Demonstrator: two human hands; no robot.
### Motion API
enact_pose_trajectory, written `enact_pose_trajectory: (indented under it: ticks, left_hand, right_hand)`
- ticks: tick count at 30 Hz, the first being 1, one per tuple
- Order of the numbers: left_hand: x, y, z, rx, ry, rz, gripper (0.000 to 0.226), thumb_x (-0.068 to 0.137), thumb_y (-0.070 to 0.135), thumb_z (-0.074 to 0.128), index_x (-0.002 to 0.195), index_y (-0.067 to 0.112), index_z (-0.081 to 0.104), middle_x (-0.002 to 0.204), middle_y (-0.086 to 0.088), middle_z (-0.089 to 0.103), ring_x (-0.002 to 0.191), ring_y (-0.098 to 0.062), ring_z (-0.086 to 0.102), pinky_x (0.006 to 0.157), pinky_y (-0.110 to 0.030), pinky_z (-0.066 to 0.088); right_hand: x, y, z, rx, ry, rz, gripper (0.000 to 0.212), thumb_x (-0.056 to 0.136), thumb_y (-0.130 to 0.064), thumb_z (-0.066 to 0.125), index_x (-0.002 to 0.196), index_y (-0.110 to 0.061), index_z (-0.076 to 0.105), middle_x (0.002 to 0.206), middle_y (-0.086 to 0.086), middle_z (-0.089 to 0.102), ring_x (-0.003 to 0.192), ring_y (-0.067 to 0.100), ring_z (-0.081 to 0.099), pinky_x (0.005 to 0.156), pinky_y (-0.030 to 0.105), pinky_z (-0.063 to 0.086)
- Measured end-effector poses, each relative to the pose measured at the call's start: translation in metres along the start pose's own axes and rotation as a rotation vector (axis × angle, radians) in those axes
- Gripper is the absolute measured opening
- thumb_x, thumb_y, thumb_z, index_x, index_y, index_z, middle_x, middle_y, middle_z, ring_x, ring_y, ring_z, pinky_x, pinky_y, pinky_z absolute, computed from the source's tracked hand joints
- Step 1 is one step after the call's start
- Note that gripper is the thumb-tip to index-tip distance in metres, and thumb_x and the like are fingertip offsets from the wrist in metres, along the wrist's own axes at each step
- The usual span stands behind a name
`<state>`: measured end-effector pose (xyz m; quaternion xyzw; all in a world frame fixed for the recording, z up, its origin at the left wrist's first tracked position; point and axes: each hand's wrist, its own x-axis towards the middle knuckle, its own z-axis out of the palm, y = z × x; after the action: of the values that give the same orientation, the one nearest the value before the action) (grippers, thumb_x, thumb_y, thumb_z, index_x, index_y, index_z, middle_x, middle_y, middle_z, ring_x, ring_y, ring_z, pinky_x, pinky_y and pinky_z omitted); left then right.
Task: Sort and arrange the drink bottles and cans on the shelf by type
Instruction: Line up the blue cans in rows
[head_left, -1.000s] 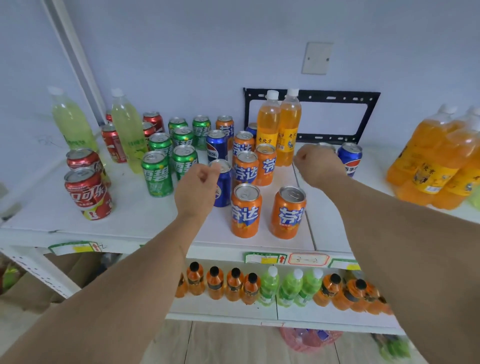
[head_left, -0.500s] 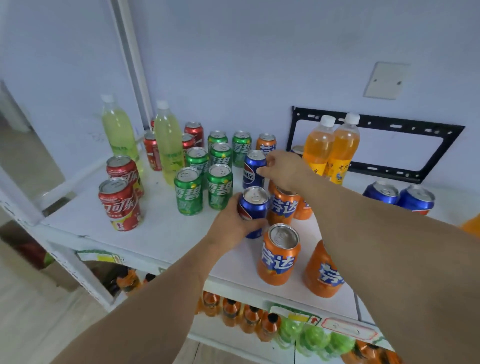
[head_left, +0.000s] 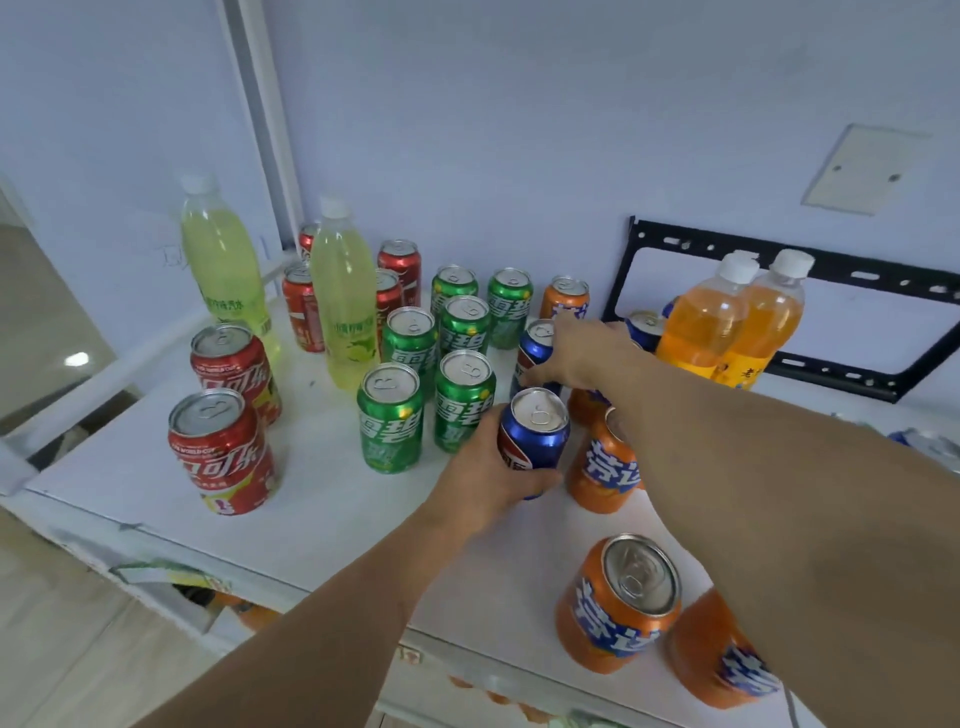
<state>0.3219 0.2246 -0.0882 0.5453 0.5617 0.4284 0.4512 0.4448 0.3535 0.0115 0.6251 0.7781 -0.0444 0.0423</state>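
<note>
Left hand (head_left: 485, 480) wrapped around a blue can (head_left: 535, 436), upright on the white shelf (head_left: 332, 514), top sealed, just right of the green cans. Right hand (head_left: 582, 353) closed on a second blue can (head_left: 535, 345) at 12 o'clock from the first; fingers cover most of it.

From the held can:
- 9 to 11 o'clock: six green cans (head_left: 389, 415) in a tight cluster, all upright, tabs unopened.
- 3 o'clock: orange can (head_left: 605, 462) touching or nearly so, partly behind the right forearm. Two more orange cans (head_left: 618, 603) at 5 o'clock near the shelf's front edge, one more at 1 o'clock by the wall.
- 9 o'clock, further out: two red cans (head_left: 223, 447) near the left edge; more red ones behind.
- 10 to 11 o'clock: two yellow-green bottles (head_left: 345, 296), full, white caps on.
- 2 o'clock: two orange bottles (head_left: 727, 317), full, capped, more blue cans beside them.
</note>
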Motion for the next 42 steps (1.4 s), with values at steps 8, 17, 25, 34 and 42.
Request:
enact_pose_trajectory:
  ticks: [8,17,25,34,42]
  left_hand:
    - [-0.003,0.001,-0.002,-0.09,0.008,-0.038,0.078,0.061,0.016,0.091,0.119,0.041,0.046,0.109,0.018,0.065,0.099,0.002,0.062,0.076,-0.012,0.049]
    - [-0.017,0.024,0.002,-0.304,0.065,-0.046,0.059,0.069,0.013,0.085,0.116,0.032,0.054,0.111,0.003,0.069,0.104,-0.016,0.065,0.091,-0.033,0.053]
    - [-0.029,0.055,-0.002,-0.219,0.186,-0.01,0.072,0.064,0.027,0.087,0.126,0.025,0.05,0.11,0.0,0.067,0.101,-0.019,0.066,0.088,-0.038,0.056]
    - [-0.058,0.106,0.008,-0.259,0.182,0.094,0.064,0.068,0.026,0.087,0.121,0.016,0.053,0.106,-0.007,0.069,0.092,-0.022,0.07,0.076,-0.039,0.06]
    - [-0.128,0.141,0.044,-0.26,0.024,0.17,0.058,0.072,0.028,0.082,0.123,0.02,0.055,0.104,-0.002,0.072,0.088,-0.016,0.072,0.072,-0.033,0.059]
  right_hand:
    - [0.002,0.003,-0.006,0.233,0.02,0.05,0.081,0.067,-0.064,0.073,0.122,-0.018,0.035,0.102,0.005,0.059,0.099,0.03,0.055,0.094,0.045,0.041]
    - [-0.037,0.016,-0.043,0.954,0.088,-0.106,0.087,0.069,-0.017,0.086,0.134,-0.021,0.028,0.112,0.004,0.054,0.096,0.021,0.061,0.079,0.037,0.057]
    - [-0.091,0.035,-0.059,1.308,0.279,-0.094,0.066,0.081,-0.014,0.072,0.133,-0.027,0.032,0.109,0.0,0.059,0.1,0.021,0.064,0.085,0.038,0.057]
    - [-0.181,0.053,-0.059,1.635,0.501,0.09,0.062,0.08,-0.035,0.077,0.129,-0.02,0.043,0.111,0.01,0.067,0.091,0.026,0.072,0.08,0.046,0.06]
    - [-0.283,0.077,-0.038,1.515,0.576,0.249,0.061,0.078,-0.025,0.08,0.125,-0.021,0.041,0.108,0.003,0.062,0.09,0.02,0.068,0.067,0.034,0.059]
